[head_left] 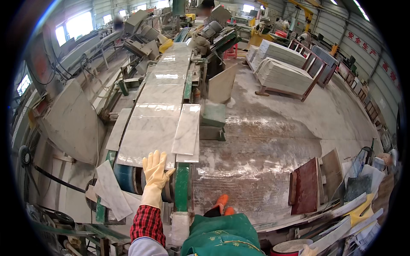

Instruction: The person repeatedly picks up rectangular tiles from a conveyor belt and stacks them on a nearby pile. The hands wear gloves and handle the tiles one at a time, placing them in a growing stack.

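Observation:
My left hand (pixel 155 175), in a cream rubber glove, is open with its fingers stretched out. Its fingertips lie over the front edge of a glossy white marble slab (pixel 147 136) on the conveyor; whether they press on it I cannot tell. Two narrow marble strips (pixel 186 128) overlap along the right side of this slab. Another pale strip (pixel 118 130) runs down its left side. At the bottom edge, a pale, glove-like shape (pixel 308 251) by a red-rimmed bucket (pixel 284 247) may be my right hand; its fingers cannot be made out.
The conveyor's green frame (pixel 182 187) stands beside the hand, near my green apron (pixel 222 237). Marble offcuts (pixel 113 187) lie at left. Stacked slabs (pixel 284 74) sit on a rack at far right. Boards (pixel 305 187) lean near right. A person (pixel 209 13) stands far back among machines.

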The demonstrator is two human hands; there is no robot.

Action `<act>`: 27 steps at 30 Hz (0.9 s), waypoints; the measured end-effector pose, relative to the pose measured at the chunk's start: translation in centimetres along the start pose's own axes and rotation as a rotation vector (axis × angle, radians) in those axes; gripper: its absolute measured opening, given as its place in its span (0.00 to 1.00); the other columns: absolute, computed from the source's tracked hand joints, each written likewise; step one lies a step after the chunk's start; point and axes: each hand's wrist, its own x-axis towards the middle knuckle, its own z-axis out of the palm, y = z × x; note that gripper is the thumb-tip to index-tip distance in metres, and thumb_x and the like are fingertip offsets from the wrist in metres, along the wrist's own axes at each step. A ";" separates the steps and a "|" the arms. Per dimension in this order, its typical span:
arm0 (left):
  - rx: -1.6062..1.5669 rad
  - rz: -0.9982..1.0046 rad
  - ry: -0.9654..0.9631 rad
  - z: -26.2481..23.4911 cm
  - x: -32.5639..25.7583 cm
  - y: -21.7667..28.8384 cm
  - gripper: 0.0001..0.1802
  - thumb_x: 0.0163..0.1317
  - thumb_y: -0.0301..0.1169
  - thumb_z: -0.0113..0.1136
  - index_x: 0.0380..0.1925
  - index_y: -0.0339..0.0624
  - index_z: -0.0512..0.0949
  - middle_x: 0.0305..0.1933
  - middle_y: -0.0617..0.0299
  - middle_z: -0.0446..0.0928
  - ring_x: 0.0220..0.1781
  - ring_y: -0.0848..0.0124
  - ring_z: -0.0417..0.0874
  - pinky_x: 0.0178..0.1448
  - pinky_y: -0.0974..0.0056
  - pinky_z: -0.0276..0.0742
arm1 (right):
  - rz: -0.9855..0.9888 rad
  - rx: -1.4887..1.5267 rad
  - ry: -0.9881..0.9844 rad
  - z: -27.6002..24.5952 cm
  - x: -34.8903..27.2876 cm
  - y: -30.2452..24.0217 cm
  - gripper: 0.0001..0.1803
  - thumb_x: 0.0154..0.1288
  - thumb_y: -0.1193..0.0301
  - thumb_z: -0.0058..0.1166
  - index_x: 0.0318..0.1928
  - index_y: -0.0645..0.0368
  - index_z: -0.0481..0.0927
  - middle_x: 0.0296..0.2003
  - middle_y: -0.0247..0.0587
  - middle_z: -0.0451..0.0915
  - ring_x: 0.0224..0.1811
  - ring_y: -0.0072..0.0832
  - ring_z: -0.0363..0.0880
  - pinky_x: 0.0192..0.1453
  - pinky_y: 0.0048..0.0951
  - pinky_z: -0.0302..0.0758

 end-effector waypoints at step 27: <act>-1.836 -0.774 -0.541 -5.8 -4.2 16.4 0.32 0.75 0.37 0.54 0.74 0.41 0.58 0.71 0.46 0.68 0.73 0.57 0.69 0.75 0.52 0.66 | -1.334 0.220 -1.011 8.8 -19.0 -27.7 0.50 0.34 0.68 0.78 0.66 0.52 0.73 0.69 0.50 0.68 0.72 0.42 0.66 0.77 0.38 0.65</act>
